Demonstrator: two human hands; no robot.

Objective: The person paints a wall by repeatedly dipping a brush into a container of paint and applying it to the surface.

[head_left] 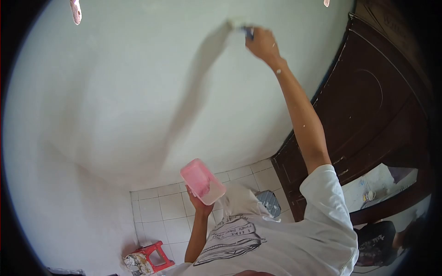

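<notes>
My right hand (263,45) is raised high against the pale wall (138,83), its fingers closed round the dark blue handle of a paintbrush (237,23). The light bristles are at the wall surface, though blur hides whether they press on it. Lower down, my left hand (200,205) grips a pink plastic container (197,177) from below and the side. White paint (212,192) shows in the container's near end, and the container is tilted. Pale specks dot my right hand and forearm.
A dark wooden cabinet (363,106) with a mirror (382,186) stands close on the right. A red stool (156,255) and a paint-smeared bundle (137,263) are at lower left on the tiled floor (172,216). A dark grey object (269,202) lies near my legs.
</notes>
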